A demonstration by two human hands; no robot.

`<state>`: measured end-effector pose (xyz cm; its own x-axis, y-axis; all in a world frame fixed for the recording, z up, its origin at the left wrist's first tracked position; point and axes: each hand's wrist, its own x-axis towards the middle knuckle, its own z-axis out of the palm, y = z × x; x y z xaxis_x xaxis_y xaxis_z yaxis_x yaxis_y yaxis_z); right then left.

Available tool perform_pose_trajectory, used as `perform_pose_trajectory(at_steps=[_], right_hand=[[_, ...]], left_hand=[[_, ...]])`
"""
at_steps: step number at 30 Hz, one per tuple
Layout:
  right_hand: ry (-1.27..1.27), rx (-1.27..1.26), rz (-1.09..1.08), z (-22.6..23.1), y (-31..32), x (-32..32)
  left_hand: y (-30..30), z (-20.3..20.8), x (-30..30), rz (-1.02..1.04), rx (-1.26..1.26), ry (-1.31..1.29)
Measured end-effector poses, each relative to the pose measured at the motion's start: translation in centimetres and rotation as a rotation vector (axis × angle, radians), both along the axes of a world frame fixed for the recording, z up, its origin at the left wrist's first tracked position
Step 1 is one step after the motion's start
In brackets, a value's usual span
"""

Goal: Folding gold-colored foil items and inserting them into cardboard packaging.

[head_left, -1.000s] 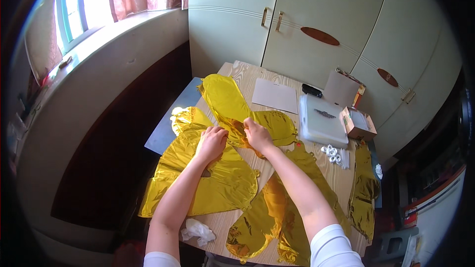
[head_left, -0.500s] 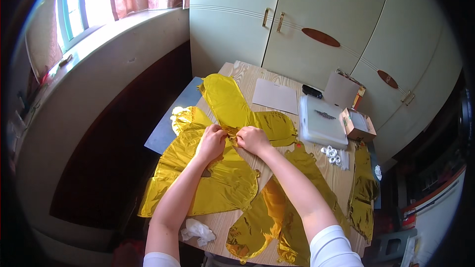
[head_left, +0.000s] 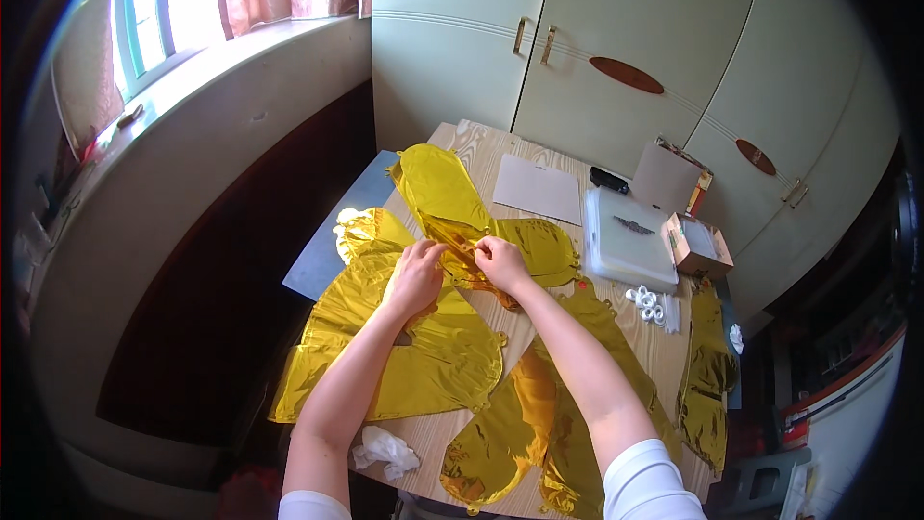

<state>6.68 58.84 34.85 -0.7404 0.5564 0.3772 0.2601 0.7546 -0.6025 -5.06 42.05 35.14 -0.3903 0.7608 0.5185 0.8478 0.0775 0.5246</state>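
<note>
A flat, uninflated gold foil balloon (head_left: 440, 183) with rounded arms lies across the table's far left part. My left hand (head_left: 416, 275) is closed on the foil near its middle, fingers pointing right. Just to the right, my right hand (head_left: 501, 264) pinches the same foil with thumb and forefinger. Between the hands the foil rises in a crumpled, orange-tinted fold. What exactly the left fingertips hold is partly hidden. Another wide flat piece of gold foil (head_left: 438, 366) spreads under my left forearm; whether it is joined to the first I cannot tell.
More flat gold foil balloons lie at the near right (head_left: 525, 414) and along the right edge (head_left: 707, 376). White rings (head_left: 646, 305), a stack of clear plastic sheets (head_left: 626, 236), a small open box (head_left: 697, 247), a grey board (head_left: 537, 187) and a crumpled tissue (head_left: 387, 451) sit around them.
My right hand has shifted slightly right, opening a small gap between the hands. The foil between and below them has been pulled up into a darker, crumpled fold.
</note>
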Motion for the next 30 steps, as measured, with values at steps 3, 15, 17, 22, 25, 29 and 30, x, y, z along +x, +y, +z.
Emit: perform_pose_trajectory(at_steps=[3, 15, 17, 22, 25, 29, 30], right_hand=[[0.022, 0.049, 0.041, -0.3, 0.0, 0.1], [0.005, 0.252, -0.321, 7.5, 3.9, -0.1], [0.124, 0.281, -0.344, 10.6, 5.1, 0.9], [0.196, 0.463, -0.346, 18.2, 6.1, 5.0], [0.156, 0.620, -0.257, 21.5, 3.6, 8.2], [-0.032, 0.916, -0.106, 21.6, -3.5, 12.9], [-0.068, 0.986, -0.058, 21.0, -5.1, 13.9]], left_hand=[[-0.1, -0.6, -0.5, -0.030, -0.097, 0.142], [-0.4, 0.3, 0.0, -0.077, -0.087, 0.198], [-0.4, 0.2, 0.0, -0.074, -0.097, 0.192], [0.0, 0.1, 0.2, -0.072, -0.084, 0.202], [0.1, -0.1, 0.0, -0.091, -0.094, 0.191], [-0.4, 0.2, -0.3, -0.043, -0.187, 0.187], [-0.4, 0.1, -0.1, 0.019, -0.165, 0.180]])
